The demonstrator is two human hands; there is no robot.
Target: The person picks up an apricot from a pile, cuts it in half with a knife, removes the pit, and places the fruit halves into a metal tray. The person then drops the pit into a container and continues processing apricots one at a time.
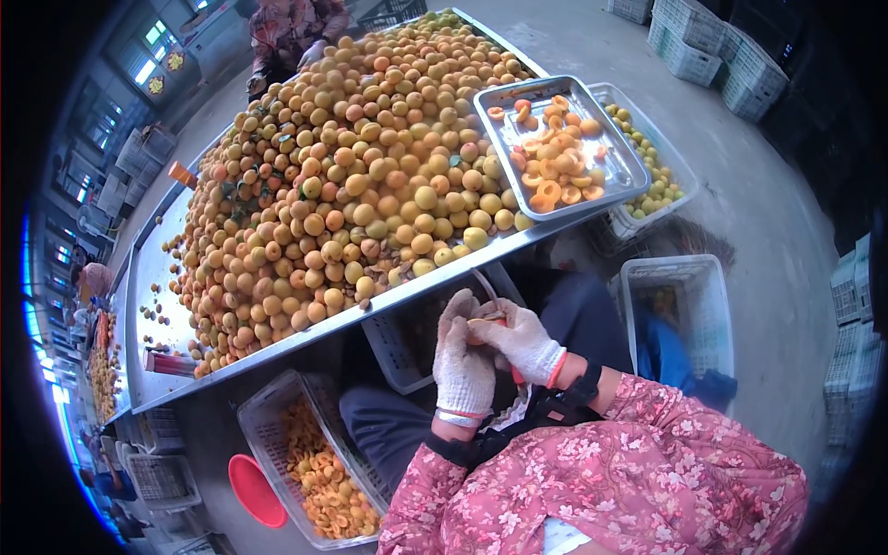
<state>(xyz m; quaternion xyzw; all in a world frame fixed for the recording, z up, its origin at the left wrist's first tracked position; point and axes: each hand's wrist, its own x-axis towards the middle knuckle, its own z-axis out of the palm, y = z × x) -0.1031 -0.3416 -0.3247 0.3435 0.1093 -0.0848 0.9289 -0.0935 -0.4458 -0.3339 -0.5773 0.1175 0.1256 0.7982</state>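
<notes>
Both my hands wear white knit gloves and meet over my lap, just off the table's near edge. My left hand (460,361) is closed around an apricot (475,337), which shows only in part between the gloves. Closed against it from the other side is my right hand (520,340), gripping a thin tool with a red handle (517,375); its working end is hidden by the fingers. A thin, pale curved strip (484,285) rises above the hands, and I cannot tell whether it belongs to the tool.
A large heap of apricots (351,185) covers the metal table (268,356). On its right corner sits a steel tray (615,190) of apricot halves. Crates (680,268) stand around my legs, one with halves (324,472), beside a red basin (256,490). Another person (287,37) works across the table.
</notes>
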